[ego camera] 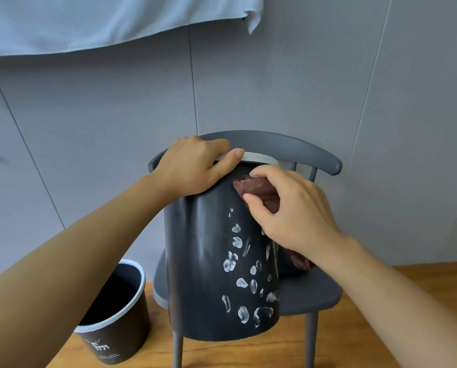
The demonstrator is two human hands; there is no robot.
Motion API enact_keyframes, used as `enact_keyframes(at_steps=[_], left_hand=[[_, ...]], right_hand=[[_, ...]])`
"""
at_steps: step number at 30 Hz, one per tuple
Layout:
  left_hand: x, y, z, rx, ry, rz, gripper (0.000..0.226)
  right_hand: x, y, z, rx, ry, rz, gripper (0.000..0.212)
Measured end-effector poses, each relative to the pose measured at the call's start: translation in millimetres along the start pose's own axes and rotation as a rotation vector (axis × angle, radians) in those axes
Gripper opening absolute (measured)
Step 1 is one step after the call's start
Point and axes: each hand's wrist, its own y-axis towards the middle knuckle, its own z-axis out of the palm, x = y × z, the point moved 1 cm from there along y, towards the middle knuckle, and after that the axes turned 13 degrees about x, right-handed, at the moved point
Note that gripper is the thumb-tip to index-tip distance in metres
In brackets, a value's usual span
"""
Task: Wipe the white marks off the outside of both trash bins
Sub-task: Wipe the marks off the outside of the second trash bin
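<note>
Dark cylindrical plastic trash bin (208, 261) with pale rim, resting on seat of grey wooden chair (309, 293), tipped toward camera. White smudge marks (238, 264) scattered over right half of facing side, from mid-height down to base. Left hand (195, 168) curled over rim at top left, thumb on rim edge. Right hand (288, 208) gripping crumpled reddish-brown cloth (256, 188), pressed against upper wall just below rim, above marks. Second dark trash bin (115, 314), white-rimmed, upright on wooden floor (354, 341) at lower left, apart from both hands.
</note>
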Motion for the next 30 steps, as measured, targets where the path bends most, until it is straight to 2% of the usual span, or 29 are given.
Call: enact_keyframes(at_steps=[7,13,15,20,23,26,28,30], left_hand=[[6,-2,1,0.01,-0.002,-0.015,0.05],[4,0,0,0.021,0.018,0.01,0.046],[5,0,1,0.021,0.018,0.002,0.047],[8,-1,3,0.026,0.022,-0.037,0.05],[4,0,1,0.047,0.023,-0.033,0.05],[-2,3,0,0.052,0.033,-0.006,0.051],[-6,4,1,0.048,0.036,0.015,0.053],[-7,4,1,0.051,0.04,0.011,0.056]], right_hand=[[8,-34,8,0.177,-0.055,-0.2,0.022],[6,12,-5,0.039,-0.023,-0.056,0.019],[6,7,-3,0.042,-0.035,-0.083,0.02],[7,-35,4,0.238,-0.069,-0.258,0.021],[6,-23,-2,0.19,-0.077,-0.246,0.018],[14,0,-7,0.07,-0.035,-0.147,0.015],[16,8,-6,0.026,-0.048,-0.125,0.024],[18,0,-3,0.038,-0.053,-0.159,0.025]])
